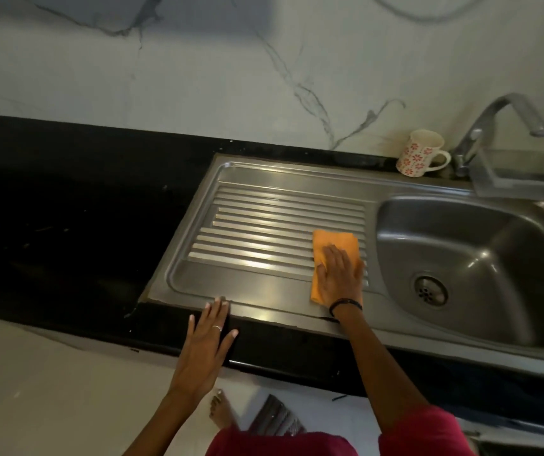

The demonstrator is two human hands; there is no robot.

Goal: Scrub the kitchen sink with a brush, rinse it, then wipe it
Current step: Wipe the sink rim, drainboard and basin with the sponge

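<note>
Orange cloth (333, 250) is lying folded on the ridged drainboard (264, 225) of the steel sink (461, 327), at the end nearest the basin, and you are pressing it flat with your right hand (339, 278). The fingers of that hand are lying straight and together on top of the cloth, pointing away from you, with nothing curled round it; a dark band is sitting on the wrist. Part of the cloth is showing beyond your fingertips and along the left of your palm.

Your left hand (206, 340) is resting open, fingers spread and straight, on the black countertop (66, 225) at its front edge, with the fingertips just reaching the near rim of the drainboard. It is holding nothing, and a ring is showing on one finger.

The basin is lying to the right of the cloth, with the round drain (430, 291) in its floor. Behind it the tap (507, 123) is arching over from the back ledge. A white mug (420, 153) with a red flower print is standing upright against the marble-patterned wall (198, 77), just left of the tap, and a grey plastic tray (520, 176) is sitting at the back rim, just right of the mug.
</note>
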